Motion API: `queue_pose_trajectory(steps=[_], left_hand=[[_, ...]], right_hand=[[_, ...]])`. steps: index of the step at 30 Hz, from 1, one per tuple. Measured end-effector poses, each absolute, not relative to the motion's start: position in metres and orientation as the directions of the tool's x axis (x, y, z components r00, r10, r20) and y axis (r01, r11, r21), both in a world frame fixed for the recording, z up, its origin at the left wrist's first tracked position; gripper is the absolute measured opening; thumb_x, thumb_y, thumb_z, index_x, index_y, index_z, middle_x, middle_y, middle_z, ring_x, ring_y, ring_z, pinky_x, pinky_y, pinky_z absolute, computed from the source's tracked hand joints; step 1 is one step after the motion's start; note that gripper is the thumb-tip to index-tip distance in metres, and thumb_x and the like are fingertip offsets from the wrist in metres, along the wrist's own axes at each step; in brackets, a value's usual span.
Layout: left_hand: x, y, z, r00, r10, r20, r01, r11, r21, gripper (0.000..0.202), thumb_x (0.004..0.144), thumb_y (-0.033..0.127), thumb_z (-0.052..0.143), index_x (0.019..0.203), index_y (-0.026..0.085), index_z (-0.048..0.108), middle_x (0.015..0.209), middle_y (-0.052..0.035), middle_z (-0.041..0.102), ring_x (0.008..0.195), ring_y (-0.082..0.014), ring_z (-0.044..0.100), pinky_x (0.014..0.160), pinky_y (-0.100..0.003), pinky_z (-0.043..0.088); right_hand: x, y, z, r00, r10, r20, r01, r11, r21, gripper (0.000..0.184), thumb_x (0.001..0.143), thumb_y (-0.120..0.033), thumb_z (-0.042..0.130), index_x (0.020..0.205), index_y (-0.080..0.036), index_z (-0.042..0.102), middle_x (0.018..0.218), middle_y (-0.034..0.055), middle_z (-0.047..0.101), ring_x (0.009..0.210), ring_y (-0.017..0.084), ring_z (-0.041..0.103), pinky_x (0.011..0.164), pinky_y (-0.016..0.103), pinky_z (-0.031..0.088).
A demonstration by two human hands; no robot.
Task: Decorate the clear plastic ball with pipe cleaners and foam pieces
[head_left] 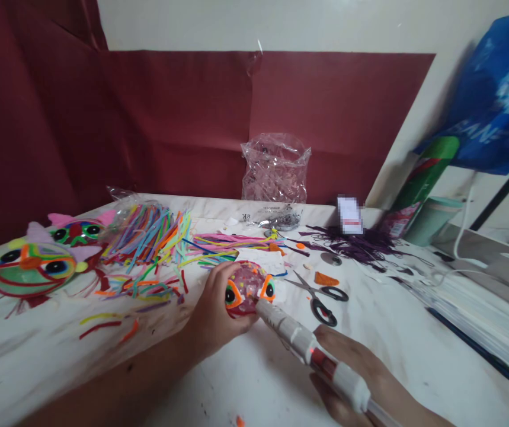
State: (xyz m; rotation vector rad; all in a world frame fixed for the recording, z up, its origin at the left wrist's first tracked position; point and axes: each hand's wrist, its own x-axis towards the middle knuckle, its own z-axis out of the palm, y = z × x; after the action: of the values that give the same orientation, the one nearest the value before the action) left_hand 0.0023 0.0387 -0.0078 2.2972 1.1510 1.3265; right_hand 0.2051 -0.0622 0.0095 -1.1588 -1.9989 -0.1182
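My left hand [218,302] is wrapped round a small dark-red craft mask [249,277] with black eyes edged in orange, green and yellow. My right hand [347,362] grips a white glue gun [298,338] from the side, and a small red light glows on its body. The gun's tip meets or nearly meets the middle of the mask, between its eyes; I cannot tell if they touch. A clear stick runs out of the gun's rear. Just right of the mask lie black-handled scissors [319,296] and an orange piece [326,279] of fuzzy material.
At left lie two finished-looking masks, one green-faced [27,280]. Colourful pipe cleaners [147,237] spread across the back left, with cut pieces before them. Dark purple strips [356,243] lie at back right, near a green cup [436,222]. A clear plastic bag [276,169] leans at the back.
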Motion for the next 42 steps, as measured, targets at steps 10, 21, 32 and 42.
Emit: queue_pose_trajectory(steps=[10, 21, 32, 42], left_hand=[[0.0027, 0.0377, -0.0078, 0.279, 0.721, 0.634, 0.517, -0.669, 0.534, 0.069, 0.060, 0.021, 0.071, 0.121, 0.021, 0.038, 0.125, -0.0132, 0.045, 0.121, -0.0301, 0.043, 0.101, -0.048, 0.038], [0.0035, 0.0380, -0.0044, 0.258, 0.723, 0.641, 0.513, -0.664, 0.544, 0.069, 0.058, 0.020, 0.071, 0.120, 0.020, 0.040, 0.123, -0.0129, 0.048, 0.118, -0.0306, 0.045, 0.100, -0.048, 0.039], [0.0030, 0.0387, -0.0067, 0.275, 0.730, 0.626, 0.512, -0.662, 0.547, 0.069, 0.060, 0.022, 0.071, 0.121, 0.020, 0.039, 0.125, -0.0130, 0.045, 0.120, -0.0299, 0.042, 0.101, -0.047, 0.037], [0.0033, 0.0386, -0.0051, 0.273, 0.718, 0.640, 0.526, -0.669, 0.526, 0.068, 0.059, 0.022, 0.071, 0.119, 0.019, 0.041, 0.123, -0.0128, 0.047, 0.119, -0.0297, 0.045, 0.100, -0.045, 0.039]], right_hand=[[0.2099, -0.0622, 0.0132, -0.305, 0.711, 0.634, 0.836, 0.519, -0.180, 0.021, 0.067, -0.007, 0.047, 0.073, -0.024, 0.058, 0.065, 0.0035, 0.067, 0.063, 0.023, 0.068, 0.055, 0.028, 0.056], [0.2082, -0.0604, 0.0086, -0.296, 0.717, 0.631, 0.776, 0.566, -0.280, 0.021, 0.068, -0.007, 0.045, 0.071, -0.023, 0.059, 0.061, 0.0040, 0.062, 0.058, 0.022, 0.065, 0.052, 0.031, 0.053], [0.2078, -0.0607, 0.0143, -0.314, 0.735, 0.601, 0.805, 0.542, -0.242, 0.019, 0.066, -0.008, 0.046, 0.070, -0.022, 0.057, 0.060, 0.0037, 0.062, 0.053, 0.021, 0.064, 0.049, 0.029, 0.052], [0.2096, -0.0586, 0.0067, -0.277, 0.710, 0.647, 0.772, 0.565, -0.290, 0.020, 0.066, -0.007, 0.047, 0.071, -0.020, 0.060, 0.060, 0.0039, 0.063, 0.054, 0.019, 0.063, 0.051, 0.027, 0.051]])
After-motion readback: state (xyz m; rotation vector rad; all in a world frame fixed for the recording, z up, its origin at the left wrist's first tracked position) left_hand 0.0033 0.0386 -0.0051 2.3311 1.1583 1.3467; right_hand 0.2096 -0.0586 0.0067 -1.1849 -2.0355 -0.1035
